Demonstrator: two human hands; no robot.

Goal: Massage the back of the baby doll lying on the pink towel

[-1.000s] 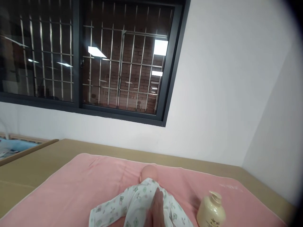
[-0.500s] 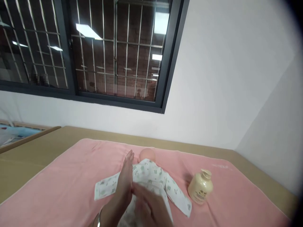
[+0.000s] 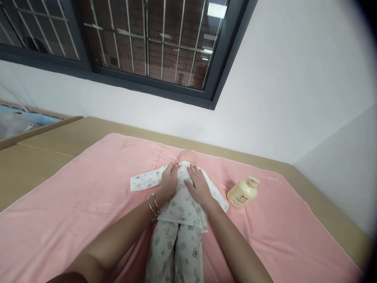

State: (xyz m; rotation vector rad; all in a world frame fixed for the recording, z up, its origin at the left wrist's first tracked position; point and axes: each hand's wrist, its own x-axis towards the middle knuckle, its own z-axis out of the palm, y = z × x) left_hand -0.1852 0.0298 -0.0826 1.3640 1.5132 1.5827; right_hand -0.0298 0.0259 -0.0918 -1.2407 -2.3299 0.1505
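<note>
A baby doll (image 3: 186, 157) lies stretched out on a pink blanket, its smooth bald head pointing away from me. It wears a white patterned long-sleeved top (image 3: 184, 200) and matching trousers (image 3: 188, 251). My left hand (image 3: 170, 179), with bracelets at the wrist, rests side-on against the upper part of the top, its fingers curved in a loose cup. Beside it my right hand (image 3: 199, 184) lies on the top with fingers outstretched and thumb apart. Neither hand visibly grasps anything. Whether the doll is face up or face down I cannot tell.
To the right, a cream pump bottle (image 3: 242, 192) stands on the pink blanket (image 3: 103, 204). Beneath is a tan tabletop (image 3: 55, 145), backed by a white wall (image 3: 265, 98) and a barred window (image 3: 141, 43). A wood-edged compartment (image 3: 35, 122) holding bluish material is at far left.
Both hands have come down from in front of the doll, where they were raised and touching, onto its upper body. They are now apart. My view has tilted downward, showing the trousers.
</note>
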